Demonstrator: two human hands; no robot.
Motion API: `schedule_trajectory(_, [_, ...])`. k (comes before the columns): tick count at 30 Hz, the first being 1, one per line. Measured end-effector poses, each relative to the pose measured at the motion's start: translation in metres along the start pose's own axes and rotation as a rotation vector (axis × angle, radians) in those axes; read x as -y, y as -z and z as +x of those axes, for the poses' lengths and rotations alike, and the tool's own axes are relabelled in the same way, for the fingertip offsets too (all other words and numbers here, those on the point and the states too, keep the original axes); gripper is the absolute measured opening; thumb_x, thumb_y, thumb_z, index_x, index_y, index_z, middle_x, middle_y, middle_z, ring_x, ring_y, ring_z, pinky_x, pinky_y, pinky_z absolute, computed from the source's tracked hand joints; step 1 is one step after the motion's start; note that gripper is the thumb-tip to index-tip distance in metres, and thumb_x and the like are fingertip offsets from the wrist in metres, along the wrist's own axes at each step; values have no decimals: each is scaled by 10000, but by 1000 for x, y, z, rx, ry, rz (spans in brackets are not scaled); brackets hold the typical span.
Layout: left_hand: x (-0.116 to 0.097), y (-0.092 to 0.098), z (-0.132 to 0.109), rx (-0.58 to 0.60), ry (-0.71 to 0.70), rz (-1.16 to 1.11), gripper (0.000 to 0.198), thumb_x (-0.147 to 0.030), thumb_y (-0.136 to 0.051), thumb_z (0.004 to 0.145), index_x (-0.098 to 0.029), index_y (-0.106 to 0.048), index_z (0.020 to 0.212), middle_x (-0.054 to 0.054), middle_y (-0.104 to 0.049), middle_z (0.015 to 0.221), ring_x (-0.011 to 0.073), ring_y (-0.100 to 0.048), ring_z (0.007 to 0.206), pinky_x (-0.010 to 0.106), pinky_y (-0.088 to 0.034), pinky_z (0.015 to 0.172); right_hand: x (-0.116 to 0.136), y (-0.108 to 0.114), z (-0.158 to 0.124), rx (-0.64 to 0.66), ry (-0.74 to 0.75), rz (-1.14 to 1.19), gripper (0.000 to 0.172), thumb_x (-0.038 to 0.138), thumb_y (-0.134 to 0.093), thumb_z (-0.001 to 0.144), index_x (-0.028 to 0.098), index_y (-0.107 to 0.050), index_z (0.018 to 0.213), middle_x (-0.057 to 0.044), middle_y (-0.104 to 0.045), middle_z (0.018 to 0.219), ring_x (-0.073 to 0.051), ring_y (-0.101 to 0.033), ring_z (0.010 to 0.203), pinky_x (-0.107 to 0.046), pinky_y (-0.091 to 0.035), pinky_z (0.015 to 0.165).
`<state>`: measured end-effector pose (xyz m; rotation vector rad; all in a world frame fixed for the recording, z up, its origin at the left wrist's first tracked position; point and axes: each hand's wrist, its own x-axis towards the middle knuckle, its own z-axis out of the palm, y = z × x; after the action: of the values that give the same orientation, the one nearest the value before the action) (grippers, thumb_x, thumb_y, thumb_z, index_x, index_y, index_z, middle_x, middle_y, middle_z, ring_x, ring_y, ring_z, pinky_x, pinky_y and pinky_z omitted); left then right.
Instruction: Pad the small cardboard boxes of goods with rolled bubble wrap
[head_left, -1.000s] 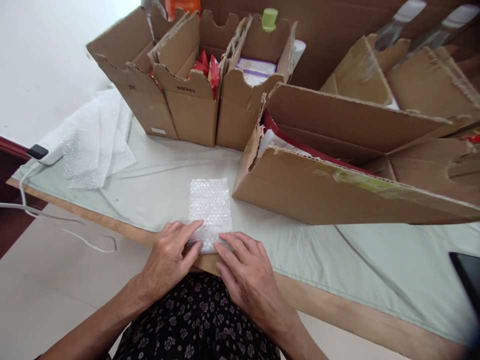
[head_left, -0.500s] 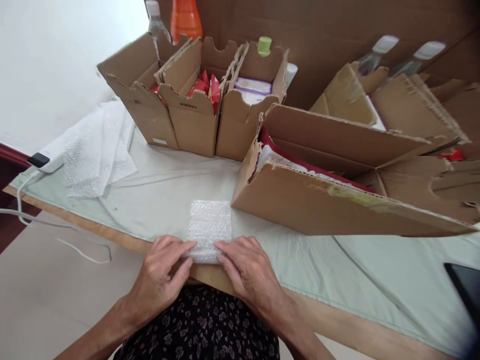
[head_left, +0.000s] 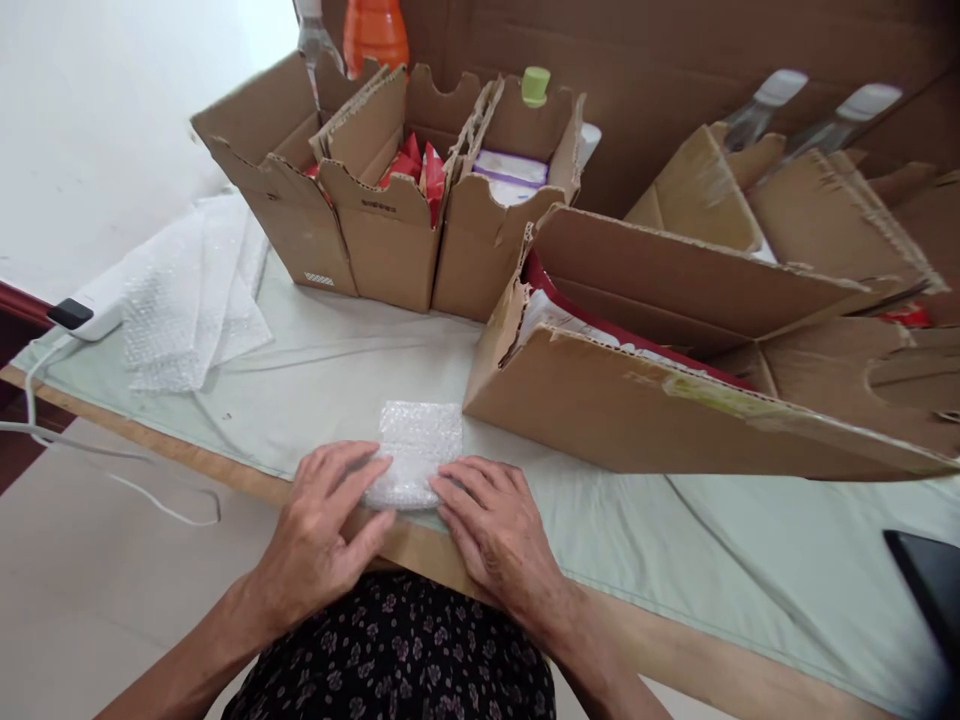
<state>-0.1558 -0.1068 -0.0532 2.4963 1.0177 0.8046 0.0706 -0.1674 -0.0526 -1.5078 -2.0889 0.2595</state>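
Observation:
A piece of clear bubble wrap (head_left: 420, 432) lies flat near the table's front edge, its near end folded over into a thicker band. My left hand (head_left: 330, 520) is beside its left edge, fingers spread and thumb apart, with the index fingertip at the wrap. On the other side, my right hand (head_left: 491, 520) rests with fingers stretched out, their tips touching the folded part at its right edge. Neither hand is closed round the wrap. Whatever may lie under the fold cannot be made out.
Loose bubble wrap sheets (head_left: 195, 300) lie at the left, by a white power strip (head_left: 97, 305) with cables. Cut cardboard boxes (head_left: 390, 245) holding packets stand behind. A long cardboard box (head_left: 637, 410) sits close on the right. A dark device (head_left: 926, 580) lies far right.
The near end of the bubble wrap has turned over away from me, so the flat part is shorter. Both hands moved slightly forward, and the left fingers spread apart.

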Motion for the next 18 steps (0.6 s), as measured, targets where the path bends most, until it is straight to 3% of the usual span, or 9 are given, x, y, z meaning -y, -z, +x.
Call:
schedule_trajectory(3, [-6,5,-5,65,-63,-115,388,-90,-600,944,-185,-586,1320,109,-693,1178,272,-596,1163,474,-435,1071,3,11,-3,71,-72,144,226,142,-547,1010,210,-699,1163,-62,-775,1055,-222,-665,978,-402,-496,881])
schedule_trajectory(6, [-6,2,0,35,-27,-162,364,-68,-578,953,-197,-604,1292,72,-723,1029,236,-638,1022,418,-496,969,7,20,-8,107,-156,216,260,192,-527,1033,242,-690,1229,-49,-773,1056,-212,-668,971,-400,-511,893])
schedule_trajectory(10, [1,-11,16,18,17,-63,285,-148,-593,977,-182,-642,1255,44,-718,868,219,-645,819,371,-517,782,8,17,-9,-8,-120,-14,316,310,-562,1017,186,-650,1295,-156,-697,1272,-300,-628,1127,-478,-506,922])
schedule_trajectory(13, [2,-13,19,-60,48,16,246,-215,-604,983,-185,-663,1220,64,-733,915,239,-670,844,394,-529,808,4,8,-5,66,-30,-137,289,235,-618,974,188,-655,1257,-156,-701,1273,-319,-622,1140,-490,-493,927])
schedule_trajectory(16, [-3,-6,2,-142,205,-110,172,-258,-609,986,-229,-687,1136,51,-739,944,212,-704,847,335,-574,784,-3,2,-1,33,-63,-67,235,150,-611,963,198,-675,1184,-100,-757,1168,-274,-664,1032,-435,-499,869])
schedule_trajectory(18, [-5,-1,-13,-89,358,-271,134,-309,-628,981,-267,-711,1078,28,-764,933,191,-732,803,277,-600,710,-6,3,-1,-55,-167,86,214,152,-590,980,204,-684,1166,-67,-779,1101,-237,-684,970,-399,-507,847])
